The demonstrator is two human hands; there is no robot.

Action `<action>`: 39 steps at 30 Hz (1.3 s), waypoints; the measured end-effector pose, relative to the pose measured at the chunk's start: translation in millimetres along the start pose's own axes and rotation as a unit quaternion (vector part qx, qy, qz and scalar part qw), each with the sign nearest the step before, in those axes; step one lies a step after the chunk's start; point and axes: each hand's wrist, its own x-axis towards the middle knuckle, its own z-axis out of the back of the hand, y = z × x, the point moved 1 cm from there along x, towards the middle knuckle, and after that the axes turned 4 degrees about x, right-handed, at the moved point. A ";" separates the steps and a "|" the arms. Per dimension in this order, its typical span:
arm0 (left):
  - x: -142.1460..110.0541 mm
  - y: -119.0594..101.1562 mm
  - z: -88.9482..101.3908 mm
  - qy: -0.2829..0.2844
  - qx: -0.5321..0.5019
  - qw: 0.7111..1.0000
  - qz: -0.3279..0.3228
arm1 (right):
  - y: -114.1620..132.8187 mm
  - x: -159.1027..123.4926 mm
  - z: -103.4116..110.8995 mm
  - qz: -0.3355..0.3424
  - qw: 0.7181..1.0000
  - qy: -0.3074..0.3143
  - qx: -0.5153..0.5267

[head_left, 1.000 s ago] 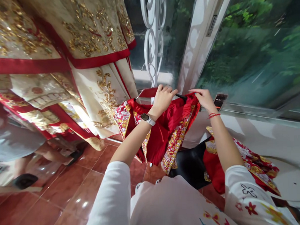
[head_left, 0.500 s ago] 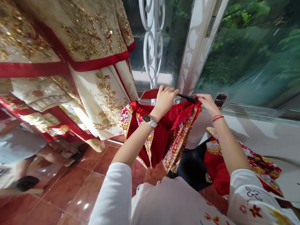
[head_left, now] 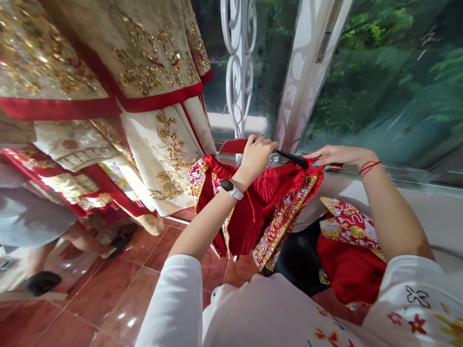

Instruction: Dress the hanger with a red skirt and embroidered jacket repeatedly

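A red garment (head_left: pixel 237 214) with embroidered gold-and-white panels and a thin drawstring hangs in front of me from a black hanger (head_left: pixel 292 158). My left hand (head_left: pixel 258 154) is closed around the middle of the hanger. To its left, a flat dark-red piece (head_left: pixel 234 146) sticks out beyond my fingers. At the hanger's right end, my right hand (head_left: pixel 336 156) pinches the garment's upper edge between thumb and fingers; its fingertips partly cover the cloth there. A small dark object (head_left: pixel 334 167) shows just beneath this hand.
Cream gowns with gold sequins (head_left: pixel 150 59) hang at left. A white scrollwork stand (head_left: pixel 239 65) rises before the windows (head_left: pixel 384 85). Another red embroidered garment (head_left: pixel 346 260) lies over a black seat (head_left: pixel 300 257) at right. A person's legs (head_left: pixel 84 238) show at far left.
My right hand has moved slightly right, its wrist swinging outward, and the garment's right edge has shifted with it. My left hand keeps its grip on the hanger.
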 end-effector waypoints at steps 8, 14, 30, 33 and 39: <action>-2.5 -0.6 4.2 0.015 0.006 1.000 -0.004 | 7.8 -6.8 -12.0 0.015 0.999 0.034 -0.014; -6.0 -1.7 4.9 0.009 0.012 1.000 -0.009 | 7.1 -16.7 -38.5 0.018 1.000 -0.019 0.000; -10.2 2.6 5.1 0.007 -0.009 1.000 -0.026 | -20.4 -24.3 -91.9 0.053 0.912 -0.302 0.271; -7.3 2.5 2.8 0.007 -0.006 1.000 -0.028 | -16.6 -6.2 -83.8 0.062 0.900 -0.349 0.252; -1.3 -1.0 2.7 0.006 -0.008 1.000 -0.013 | 12.8 -5.3 -50.2 0.065 0.951 -0.260 0.156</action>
